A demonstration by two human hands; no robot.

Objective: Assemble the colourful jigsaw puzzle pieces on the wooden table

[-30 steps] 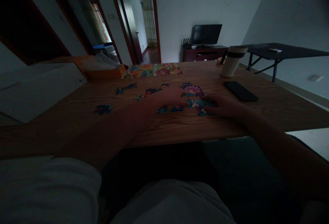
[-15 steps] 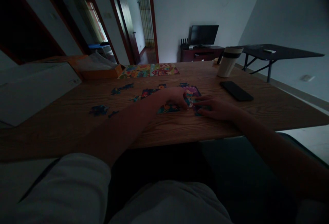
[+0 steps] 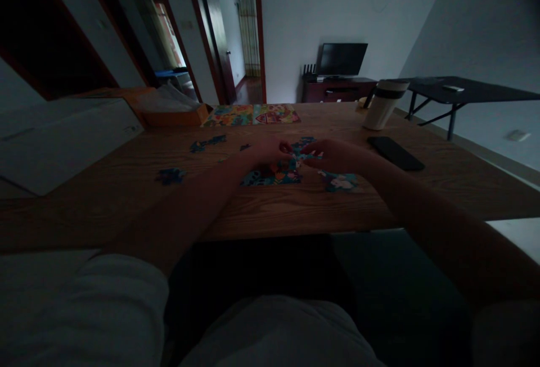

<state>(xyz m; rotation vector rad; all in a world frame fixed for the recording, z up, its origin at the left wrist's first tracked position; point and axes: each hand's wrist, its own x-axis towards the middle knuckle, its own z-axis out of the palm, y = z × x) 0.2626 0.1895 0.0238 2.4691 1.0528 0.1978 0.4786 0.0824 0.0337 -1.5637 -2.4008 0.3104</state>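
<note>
My left hand (image 3: 272,150) is over the jigsaw puzzle, its fingers curled and its thumb bent in; what they pinch, if anything, is hidden. From the other side reaches my right hand (image 3: 333,154), fingers and thumb apart, with colourful puzzle pieces (image 3: 298,160) showing at their tips. Below the hands lies a joined dark teal puzzle section (image 3: 282,177) with orange shapes. A piece with a pale flower (image 3: 342,181) lies apart, under my right wrist. Loose blue pieces (image 3: 171,175) are at the left, and another joined cluster (image 3: 208,143) lies farther back. Dim light blurs fine detail.
A bright picture sheet (image 3: 253,114) lies at the wooden table's (image 3: 261,209) far edge. An orange box (image 3: 172,118) with clear plastic stands back left. A black phone (image 3: 395,153) and a pale cup (image 3: 382,109) are at the right.
My right hand has moved up and left, its fingers rising off the flower piece, which now shows. My left hand has shifted slightly left, uncovering more puzzle. The camera view has shifted a little.
</note>
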